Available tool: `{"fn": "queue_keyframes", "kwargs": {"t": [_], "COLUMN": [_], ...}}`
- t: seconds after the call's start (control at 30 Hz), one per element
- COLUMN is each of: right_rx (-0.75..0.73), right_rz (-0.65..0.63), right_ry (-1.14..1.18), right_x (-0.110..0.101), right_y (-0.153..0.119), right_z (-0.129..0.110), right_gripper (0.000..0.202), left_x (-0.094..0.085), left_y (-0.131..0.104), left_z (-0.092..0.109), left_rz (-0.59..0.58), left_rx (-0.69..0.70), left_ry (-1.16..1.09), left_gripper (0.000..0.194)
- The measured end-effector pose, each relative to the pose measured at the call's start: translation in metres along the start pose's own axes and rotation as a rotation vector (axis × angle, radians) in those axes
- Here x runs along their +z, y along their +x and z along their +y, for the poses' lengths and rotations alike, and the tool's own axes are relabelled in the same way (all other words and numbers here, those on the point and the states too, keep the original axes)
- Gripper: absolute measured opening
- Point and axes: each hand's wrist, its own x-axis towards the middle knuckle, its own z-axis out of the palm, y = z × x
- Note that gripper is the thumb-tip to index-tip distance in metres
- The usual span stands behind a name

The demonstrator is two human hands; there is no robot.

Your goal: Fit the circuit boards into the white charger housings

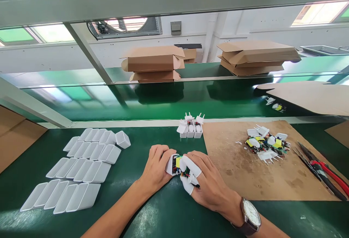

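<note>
My left hand (156,170) is closed around a white plastic charger case (169,164) at the middle of the green bench. A circuit board (178,161) with a yellow-wrapped part sits at the mouth of that case, partly inside. My right hand (208,176), with white finger covers on thumb and forefinger, grips the other end of the board, where a white plug piece shows between the fingers. How deep the board goes is hidden. Just beyond my hands stand several chargers (191,129) in white cases, plug pins pointing up.
Rows of empty white cases (84,169) lie at the left. On a brown cardboard sheet (226,176) at the right are a pile of circuit boards (265,143), tweezers (308,163) and red-handled pliers (324,169). A green conveyor belt (163,103) and cardboard boxes (152,63) are behind.
</note>
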Motion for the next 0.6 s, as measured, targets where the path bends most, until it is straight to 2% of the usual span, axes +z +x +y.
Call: {"fn": "queue_keyframes", "kwargs": {"t": [0.6], "right_rx": [0.023], "right_rz": [-0.004], "right_ry": [0.005], "right_x": [-0.0025], "right_y": [0.0019], "right_z": [-0.0005], "right_gripper": [0.063], "left_x": [0.0], "left_y": [-0.0014], "left_z": [0.001], "left_rz": [-0.019], "left_rx": [-0.008], "left_ry": [-0.011], "left_gripper": [0.031]}}
